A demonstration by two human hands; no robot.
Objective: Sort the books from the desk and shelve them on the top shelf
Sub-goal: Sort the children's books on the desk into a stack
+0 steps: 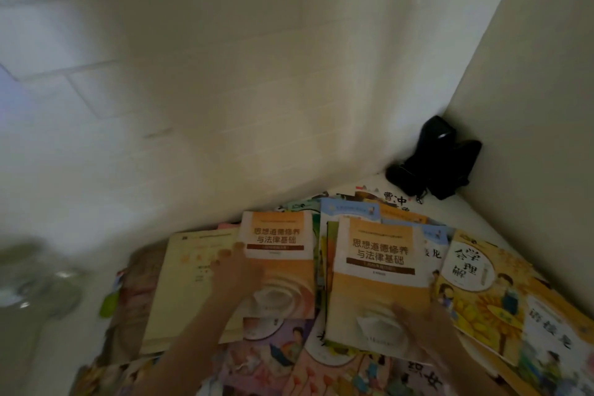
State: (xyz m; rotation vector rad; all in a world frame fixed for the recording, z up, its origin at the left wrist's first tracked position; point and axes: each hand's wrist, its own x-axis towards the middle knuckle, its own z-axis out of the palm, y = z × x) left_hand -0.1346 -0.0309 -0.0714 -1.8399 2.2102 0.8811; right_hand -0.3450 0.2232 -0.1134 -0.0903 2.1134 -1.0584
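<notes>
Hands (236, 270) (418, 325) flat on twin orange books (376, 267)

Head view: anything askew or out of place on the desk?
Yes. The paperback books lie overlapped at mixed angles, not stacked. A black, pouch-like object, too dark to identify, sits in the wall corner beside them.

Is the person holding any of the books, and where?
No grip shows. The left hand lies on the left orange book, fingertips at its left edge. The right hand rests on the right orange book's lower right part.
</notes>
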